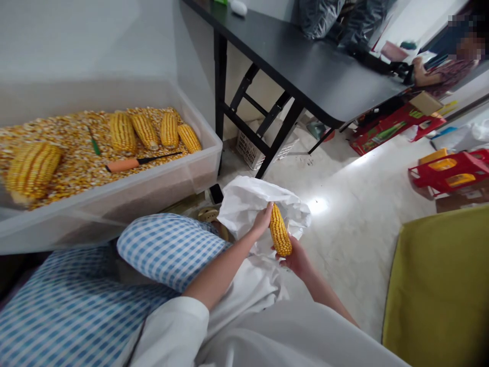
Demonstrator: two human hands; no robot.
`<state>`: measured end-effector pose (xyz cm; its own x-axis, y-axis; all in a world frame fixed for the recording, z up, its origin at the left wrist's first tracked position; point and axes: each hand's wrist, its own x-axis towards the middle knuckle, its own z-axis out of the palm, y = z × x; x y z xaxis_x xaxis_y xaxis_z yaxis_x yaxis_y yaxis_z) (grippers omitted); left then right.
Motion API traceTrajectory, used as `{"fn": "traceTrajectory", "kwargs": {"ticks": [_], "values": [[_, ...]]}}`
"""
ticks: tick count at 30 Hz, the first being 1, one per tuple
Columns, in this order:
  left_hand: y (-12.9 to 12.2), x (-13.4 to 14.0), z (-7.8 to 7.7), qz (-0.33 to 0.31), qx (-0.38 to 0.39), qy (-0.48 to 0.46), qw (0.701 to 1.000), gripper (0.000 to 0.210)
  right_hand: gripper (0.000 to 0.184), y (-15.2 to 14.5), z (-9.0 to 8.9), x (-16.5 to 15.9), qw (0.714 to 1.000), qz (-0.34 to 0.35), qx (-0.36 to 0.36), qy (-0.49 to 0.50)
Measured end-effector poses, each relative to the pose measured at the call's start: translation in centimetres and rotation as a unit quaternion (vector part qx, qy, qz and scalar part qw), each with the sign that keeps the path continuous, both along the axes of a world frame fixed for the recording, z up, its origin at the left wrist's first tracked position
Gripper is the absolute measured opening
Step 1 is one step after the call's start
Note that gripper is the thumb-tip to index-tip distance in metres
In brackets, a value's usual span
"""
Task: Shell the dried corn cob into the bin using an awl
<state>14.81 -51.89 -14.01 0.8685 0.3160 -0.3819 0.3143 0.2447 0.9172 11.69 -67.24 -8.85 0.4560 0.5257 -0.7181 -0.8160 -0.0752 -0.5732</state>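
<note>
A yellow ear of corn [280,230] is held over the mouth of a white bag [244,199]. My left hand [263,220] grips its upper end, the thumb near the tip. Around the lower end curl the fingers of my right hand [297,259]. Rows of kernels cover the side of the ear that shows. What lies inside the bag is hidden. To the left, a translucent plastic tub [191,171] holds loose corn kernels [76,168] and several ears, among them a large ear [33,171]. An orange-handled tool with a dark shaft [123,165] rests on the kernels.
A black folding table [282,61] stands ahead, a white plastic basket [248,148] beneath it. Red crates [451,173] are at the right, near an olive-green surface [439,285]. Another person [439,76] is at the table's far end. A small green object [94,145] lies in the tub.
</note>
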Motion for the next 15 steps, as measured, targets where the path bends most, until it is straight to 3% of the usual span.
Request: {"fn": "traceTrajectory", "kwargs": {"ticks": [2,4,7,10,15], "values": [[0.2,-0.3,0.3,0.001,0.068,-0.014,0.998,0.058,0.037,0.3,0.0,-0.2,0.992,0.015,-0.089,-0.088],[0.2,-0.7,0.5,-0.002,0.100,-0.004,0.995,0.061,0.035,0.5,-0.1,-0.5,0.990,0.013,-0.101,-0.098],[0.1,-1.1,0.7,-0.011,0.142,0.007,0.990,0.064,0.041,0.5,-0.3,-0.4,1.000,-0.006,0.015,-0.005],[-0.2,-1.2,0.4,-0.014,0.171,-0.022,0.985,0.061,0.046,0.4,-0.5,0.0,0.981,-0.025,0.161,0.101],[-0.3,-0.8,-0.2,0.022,0.038,-0.086,0.995,0.047,0.045,0.4,-1.1,0.5,0.943,-0.055,0.280,0.170]]}}
